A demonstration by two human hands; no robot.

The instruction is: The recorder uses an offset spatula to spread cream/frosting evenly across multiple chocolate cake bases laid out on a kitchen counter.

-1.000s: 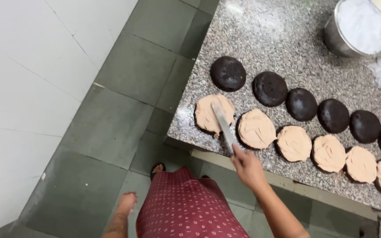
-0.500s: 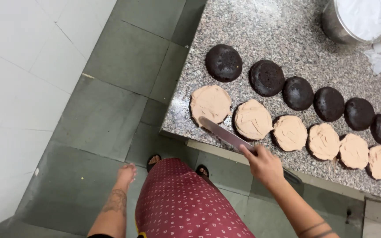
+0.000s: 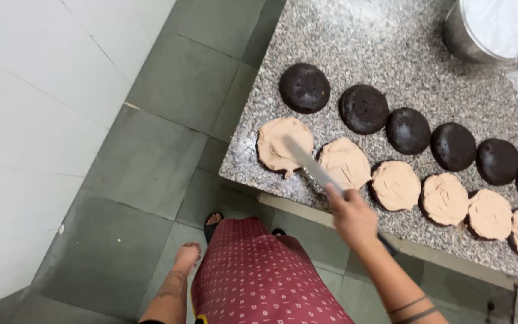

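Cake rounds sit in two rows on the tabletop [image 3: 361, 36], and the frosted round [image 3: 283, 144] nearest its corner could get gouged if the right hand [image 3: 352, 216], clenched around the knife [image 3: 310, 165], tilts the blade.

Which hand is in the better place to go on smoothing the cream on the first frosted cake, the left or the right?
Probably the right hand: it grips the spatula, whose blade lies over the first frosted cake on the counter. The left hand hangs empty by the skirt, away from the cakes.
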